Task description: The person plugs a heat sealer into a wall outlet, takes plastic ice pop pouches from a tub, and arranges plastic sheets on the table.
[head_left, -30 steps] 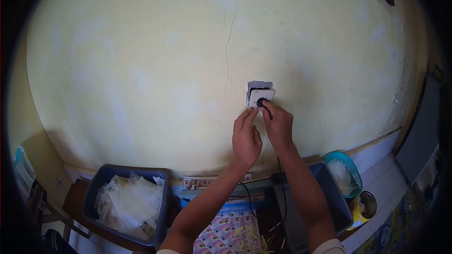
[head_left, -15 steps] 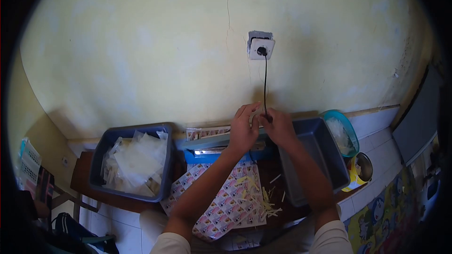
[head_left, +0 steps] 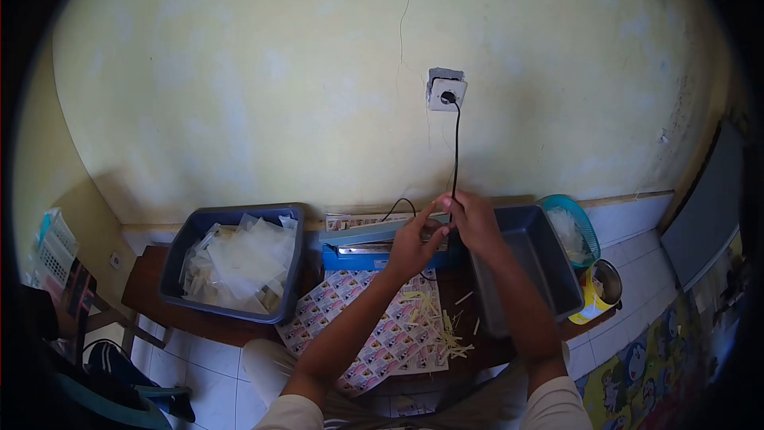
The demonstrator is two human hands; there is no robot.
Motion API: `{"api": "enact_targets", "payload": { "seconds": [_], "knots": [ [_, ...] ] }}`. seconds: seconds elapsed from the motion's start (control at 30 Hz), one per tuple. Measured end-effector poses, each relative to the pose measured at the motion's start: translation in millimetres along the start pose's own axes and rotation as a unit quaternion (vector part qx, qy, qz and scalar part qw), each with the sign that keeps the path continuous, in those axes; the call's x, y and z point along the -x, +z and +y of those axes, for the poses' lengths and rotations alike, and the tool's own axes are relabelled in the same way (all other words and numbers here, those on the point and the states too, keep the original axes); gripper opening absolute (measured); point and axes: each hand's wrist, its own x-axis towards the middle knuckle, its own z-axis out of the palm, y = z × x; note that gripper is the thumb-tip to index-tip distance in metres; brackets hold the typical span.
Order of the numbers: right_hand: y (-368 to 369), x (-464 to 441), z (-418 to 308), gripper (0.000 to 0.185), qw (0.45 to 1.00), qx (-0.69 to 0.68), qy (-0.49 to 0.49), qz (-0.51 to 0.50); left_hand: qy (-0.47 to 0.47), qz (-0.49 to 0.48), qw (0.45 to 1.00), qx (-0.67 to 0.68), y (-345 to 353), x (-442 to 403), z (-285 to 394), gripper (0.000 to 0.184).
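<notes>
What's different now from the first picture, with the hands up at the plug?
The right hand has let go of the plug; it and the left hand have moved down to the cord. I can't tell whether either grips it. The plug stays in the socket.

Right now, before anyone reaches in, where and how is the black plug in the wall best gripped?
I'd pinch the plug by its body, from the front, rather than by the cord. The body stands out from the socket plate, while the cord hangs down, leaving the plug's sides free.
</notes>
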Motion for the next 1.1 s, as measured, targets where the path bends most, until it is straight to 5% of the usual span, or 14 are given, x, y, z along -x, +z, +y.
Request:
{"api": "enact_targets", "payload": {
  "seconds": [0.13,0.2,0.43,0.5,0.63,0.73,0.93,1.1],
  "knots": [
    [-15,-26,-26,0.029,0.997,-0.016,-0.046,0.059,0.056,-0.039,0.992,-0.106,-2,-4,-1,0.045],
    [-21,-40,-32,0.029,0.995,-0.019,-0.056,0.077,-0.005,-0.069,0.99,-0.123,0,-11,1,0.032],
    [-36,-81,-36,0.03,0.978,0.029,-0.128,0.16,0.051,0.031,0.996,-0.071,10,-81,-17,0.017],
    [-40,-90,-29,0.03,0.975,0.06,-0.137,0.166,-0.057,0.021,0.998,0.023,16,-101,-20,0.018],
    [-40,-100,-10,0.026,0.953,0.146,-0.178,0.198,-0.037,0.056,0.998,0.01,34,-132,-47,0.017],
    [-38,-94,-11,0.024,0.975,0.097,-0.107,0.168,-0.006,0.077,0.997,-0.013,40,-143,-51,0.019],
    [-29,-94,40,0.019,0.974,0.125,-0.108,0.157,-0.099,0.009,0.994,0.048,47,-132,-45,0.022],
    [-20,-87,81,0.022,0.979,0.147,-0.066,0.124,-0.023,0.075,0.997,0.02,49,-133,-48,0.029]
  ]
}}
